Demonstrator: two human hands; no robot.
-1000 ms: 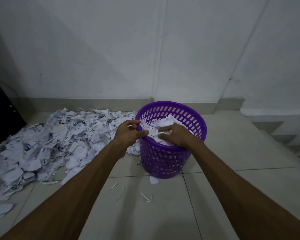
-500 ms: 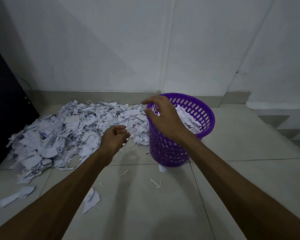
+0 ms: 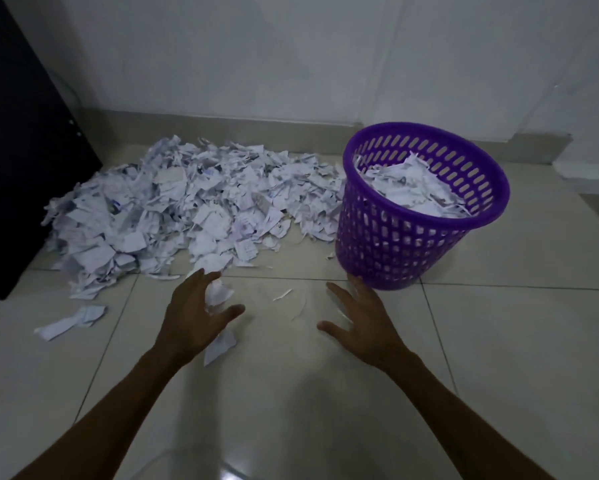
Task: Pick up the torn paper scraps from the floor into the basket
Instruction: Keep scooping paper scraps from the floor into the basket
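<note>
While both your hands hover low over the tiled floor (image 3: 499,341), your left hand (image 3: 190,320) has its fingers spread around a loose scrap (image 3: 218,292) without clearly pinching it, and your right hand (image 3: 364,323) is spread and holds nothing. Most torn paper scraps (image 3: 187,209) lie heaped by the wall, left of the purple basket (image 3: 395,247), which is already partly filled. Faint print marks some scraps, too blurred to read.

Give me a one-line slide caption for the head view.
Both hands, left and right, open over loose scraps; paper pile beside the part-filled purple basket.
</note>
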